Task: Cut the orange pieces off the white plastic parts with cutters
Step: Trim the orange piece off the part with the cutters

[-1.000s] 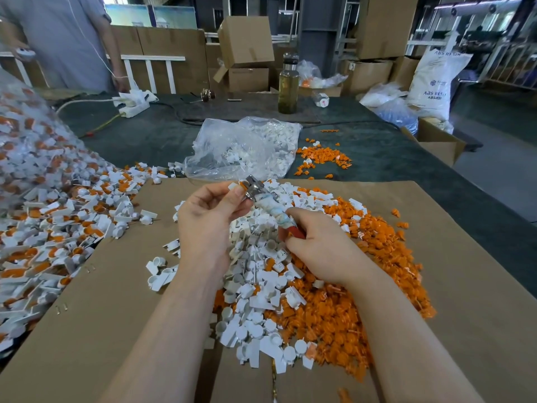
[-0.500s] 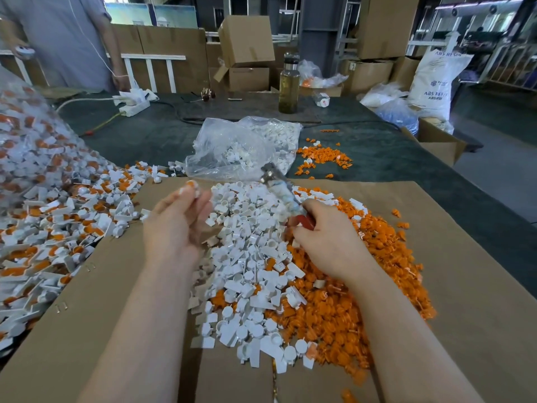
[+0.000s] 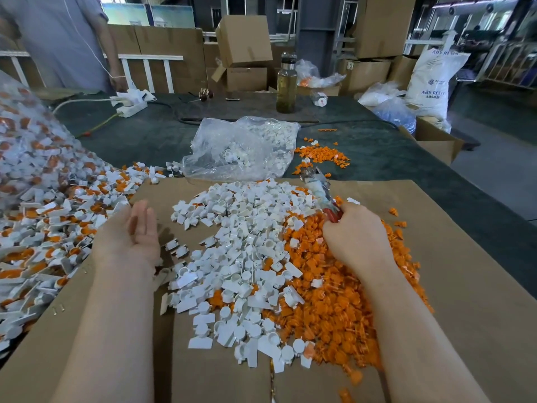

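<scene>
Orange pieces [image 3: 334,301] lie heaped on the cardboard [image 3: 465,286] beside the white plastic parts [image 3: 241,242]. Right hand [image 3: 359,238] grips the cutters [image 3: 319,189], tip raised. Left hand [image 3: 132,232] hovers palm-up, its fingers [image 3: 143,212] straight, holding nothing.
</scene>
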